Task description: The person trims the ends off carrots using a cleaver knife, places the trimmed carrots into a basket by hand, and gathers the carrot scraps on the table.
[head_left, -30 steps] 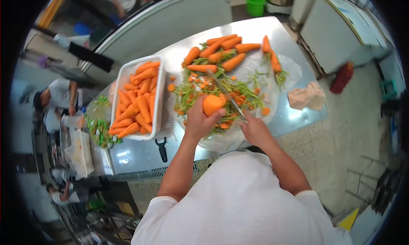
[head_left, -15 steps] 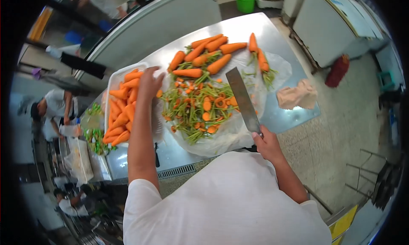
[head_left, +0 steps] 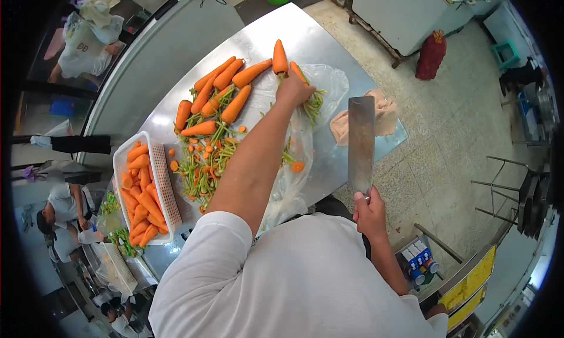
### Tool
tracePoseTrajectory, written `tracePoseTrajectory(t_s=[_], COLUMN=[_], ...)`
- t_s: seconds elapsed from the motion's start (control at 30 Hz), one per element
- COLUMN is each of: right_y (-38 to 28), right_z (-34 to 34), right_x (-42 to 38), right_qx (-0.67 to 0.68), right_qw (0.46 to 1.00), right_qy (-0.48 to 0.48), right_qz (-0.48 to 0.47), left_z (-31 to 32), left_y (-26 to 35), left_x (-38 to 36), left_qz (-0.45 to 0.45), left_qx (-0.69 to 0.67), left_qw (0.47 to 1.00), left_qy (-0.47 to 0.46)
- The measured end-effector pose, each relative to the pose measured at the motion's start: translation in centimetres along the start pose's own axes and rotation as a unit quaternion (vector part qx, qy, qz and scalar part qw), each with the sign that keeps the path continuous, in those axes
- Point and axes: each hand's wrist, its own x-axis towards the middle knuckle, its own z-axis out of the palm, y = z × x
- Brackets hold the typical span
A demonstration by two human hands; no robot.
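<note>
Left hand [head_left: 295, 90]: has moved from the basket [head_left: 167, 188] to two carrots [head_left: 279, 54] on the tabletop [head_left: 320, 41]; fingers partly hidden, cannot tell whether they grip.
Right hand [head_left: 371, 214]: wrapped around the handle of the knife [head_left: 361, 141], blade pointing forward.
Basket: full of carrots, beside leafy trimmings [head_left: 197, 176].

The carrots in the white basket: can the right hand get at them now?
Probably not easily: the right hand grips a cleaver, and the left arm lies between it and the carrots.
</note>
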Motion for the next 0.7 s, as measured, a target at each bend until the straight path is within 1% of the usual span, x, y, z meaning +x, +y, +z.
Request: tracePoseTrajectory(t_s=[0.03,0.07,0.1,0.13,0.17,0.2,0.23,0.27,0.33,0.4,0.43,0.47,0.57,0.6,0.63,0.67,0.7], right_y=[0.1,0.1,0.2,0.1,0.1,0.1,0.1,-0.2,-1.2,-1.9,-2.3,-2.5,-2.8,-2.3,-2.1,-2.6,-3.4], right_z=[-0.2,-0.3,-0.3,-0.4,-0.4,-0.3,-0.2,-0.1,0.5,1.3,2.0,2.8,5.1,6.1,7.0,8.0,8.9], right_x=[0.1,0.3,0.5,0.8,1.1,1.5,1.7,1.9,2.4,2.6,2.8,2.8,3.0,3.3,3.2,2.8,2.3], right_qx=[0.004,0.007,0.015,0.021,0.021,0.02,0.018,0.018,0.005,0.001,0.001,-0.004,-0.037,-0.04,-0.043,-0.05,-0.082], right_qw=[1.0,1.0,0.999,0.999,0.999,1.0,1.0,1.0,0.998,0.996,0.995,0.993,0.984,0.979,0.975,0.971,0.967], right_qy=[0.007,0.005,0.01,0.013,0.007,0.007,0.006,-0.003,-0.028,-0.058,-0.075,-0.092,-0.146,-0.166,-0.185,-0.2,-0.21], right_qz=[0.013,0.012,0.03,0.046,0.042,0.021,0.001,-0.002,-0.052,-0.063,-0.069,-0.075,-0.095,-0.106,-0.116,-0.122,-0.12], left_z=[0.1,0.1,-0.2,-0.8,-1.5,-2.7,-4.2,-5.7,-10.0,-13.2,-13.9,-14.5,-15.4,-14.9,-14.0,-12.4,-10.6], left_y=[0.1,-0.2,-0.5,-1.1,-1.8,-2.6,-3.3,-4.2,-5.2,-7.7,-9.3,-10.9,-20.6,-23.9,-26.7,-29.0,-30.6], left_x=[-0.2,0.0,-0.1,-0.3,-0.5,-1.1,-2.4,-3.9,-9.0,-13.5,-15.8,-18.2,-20.8,-21.1,-21.8,-22.5,-22.8], left_qz=[-0.03,-0.031,-0.033,-0.02,-0.006,-0.009,0.031,0.071,0.054,0.109,0.107,0.116,0.075,0.12,0.164,0.169,0.141], left_qx=[0.001,0.001,0.003,-0.094,-0.191,-0.19,-0.326,-0.454,-0.569,-0.651,-0.652,-0.733,-0.798,-0.804,-0.786,-0.792,-0.809], left_qw=[0.999,0.999,0.999,0.995,0.981,0.981,0.943,0.884,0.817,0.751,0.751,0.67,0.597,0.547,0.483,0.483,0.486], left_qy=[-0.014,-0.01,-0.008,-0.02,-0.03,-0.022,-0.057,-0.091,-0.08,-0.027,-0.009,-0.001,-0.043,-0.198,-0.349,-0.333,-0.299])
